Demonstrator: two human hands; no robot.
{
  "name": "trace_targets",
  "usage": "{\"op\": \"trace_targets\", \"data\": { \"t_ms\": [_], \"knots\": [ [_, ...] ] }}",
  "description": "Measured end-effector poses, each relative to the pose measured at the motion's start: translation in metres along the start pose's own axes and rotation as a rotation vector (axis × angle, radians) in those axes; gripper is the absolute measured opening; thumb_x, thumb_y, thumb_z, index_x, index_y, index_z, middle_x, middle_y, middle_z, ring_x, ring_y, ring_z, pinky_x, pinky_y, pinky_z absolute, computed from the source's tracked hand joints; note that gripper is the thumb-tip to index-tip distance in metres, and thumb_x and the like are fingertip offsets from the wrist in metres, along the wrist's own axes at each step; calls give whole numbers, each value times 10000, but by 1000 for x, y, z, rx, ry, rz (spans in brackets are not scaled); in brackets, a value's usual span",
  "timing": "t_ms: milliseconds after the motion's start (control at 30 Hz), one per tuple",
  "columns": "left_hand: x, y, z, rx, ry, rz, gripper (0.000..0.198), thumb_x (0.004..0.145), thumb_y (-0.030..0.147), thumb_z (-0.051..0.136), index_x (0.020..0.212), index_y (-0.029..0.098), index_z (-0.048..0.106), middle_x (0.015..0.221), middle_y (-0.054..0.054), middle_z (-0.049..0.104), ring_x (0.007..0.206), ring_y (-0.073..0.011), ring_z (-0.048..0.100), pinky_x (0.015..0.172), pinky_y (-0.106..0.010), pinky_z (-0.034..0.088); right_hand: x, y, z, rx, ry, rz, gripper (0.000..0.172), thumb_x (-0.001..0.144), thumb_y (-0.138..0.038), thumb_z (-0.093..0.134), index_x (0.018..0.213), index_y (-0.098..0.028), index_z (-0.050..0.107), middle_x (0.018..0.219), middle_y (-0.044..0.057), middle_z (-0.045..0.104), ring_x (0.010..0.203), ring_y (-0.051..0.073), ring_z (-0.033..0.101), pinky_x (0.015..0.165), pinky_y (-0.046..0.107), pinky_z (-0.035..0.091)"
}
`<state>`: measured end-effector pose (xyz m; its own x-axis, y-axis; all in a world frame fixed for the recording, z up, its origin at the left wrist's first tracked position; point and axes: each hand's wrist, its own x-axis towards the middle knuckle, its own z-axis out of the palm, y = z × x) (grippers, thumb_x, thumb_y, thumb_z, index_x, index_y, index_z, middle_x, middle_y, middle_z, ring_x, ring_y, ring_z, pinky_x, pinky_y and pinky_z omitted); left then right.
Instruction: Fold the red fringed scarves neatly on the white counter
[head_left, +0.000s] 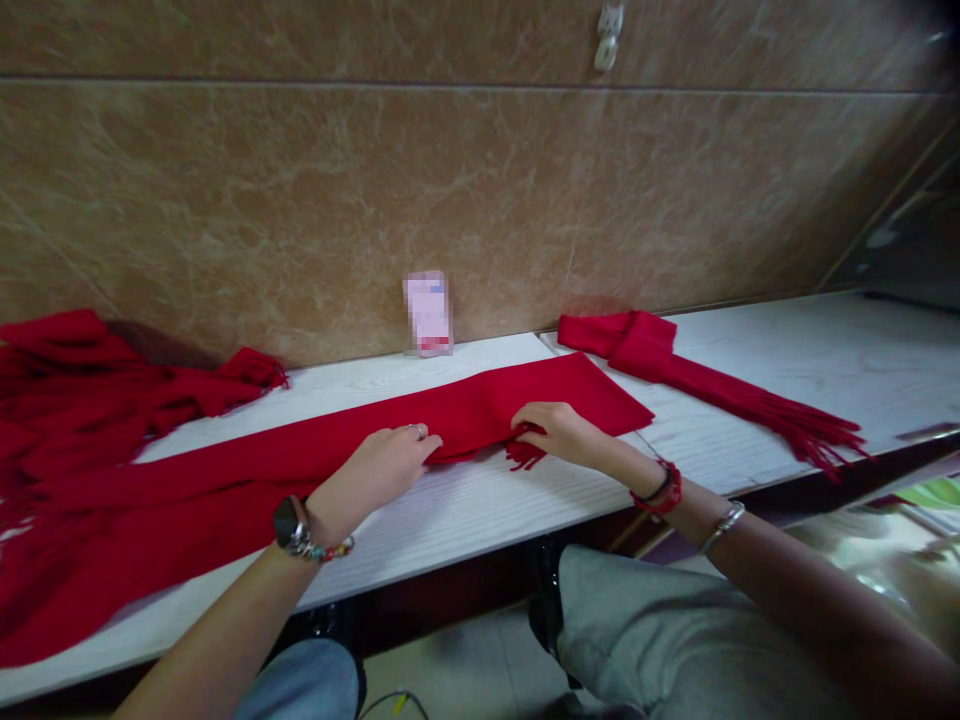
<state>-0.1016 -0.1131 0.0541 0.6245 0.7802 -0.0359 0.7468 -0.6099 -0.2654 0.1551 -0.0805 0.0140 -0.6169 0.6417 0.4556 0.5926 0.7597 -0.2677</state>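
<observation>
A long red scarf [315, 440] lies stretched across the white tabletop, with its right part folded over. My left hand [386, 462], palm down, has its fingers closed at the scarf's near edge around the middle. To the right, my right hand [559, 432] pinches the same near edge beside a small bunch of fringe [525, 456]. Beyond it, a second red scarf [697, 375] lies folded into a narrow strip, its fringe pointing toward the table's front edge. The fingertips of both hands are partly hidden in the cloth.
A heap of crumpled red scarves [97, 390] covers the table's left end. A blurred pinkish card or phone [430, 315] leans on the brown tiled wall [300, 200]. The white table [810, 350] runs along that wall; my knees are below its front edge.
</observation>
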Motion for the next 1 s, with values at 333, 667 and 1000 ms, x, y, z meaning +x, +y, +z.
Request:
{"op": "trace_targets", "data": {
  "t_ms": [333,667,1000],
  "knots": [
    [22,19,16,-26,158,103,220,857,90,410,1018,171,538,932,-53,562,792,-162,581,675,-266,463,-8,5,-1,-144,-29,-71,135,851,-135,475,857,-137,609,819,73,639,762,162,589,699,277,473],
    [12,20,22,66,203,186,362,856,70,420,1182,200,508,961,-81,583,884,-186,565,738,-299,447,-25,10,-8,-194,-68,-179,225,897,-170,388,875,-154,612,877,85,609,813,158,578,734,299,493],
    [9,16,11,96,166,190,406,840,12,412,1211,161,481,985,-93,581,870,-174,568,682,-268,470,-27,13,-7,-194,-18,-198,241,910,-184,359,952,-166,595,886,92,620,825,168,591,742,319,502]
  ]
}}
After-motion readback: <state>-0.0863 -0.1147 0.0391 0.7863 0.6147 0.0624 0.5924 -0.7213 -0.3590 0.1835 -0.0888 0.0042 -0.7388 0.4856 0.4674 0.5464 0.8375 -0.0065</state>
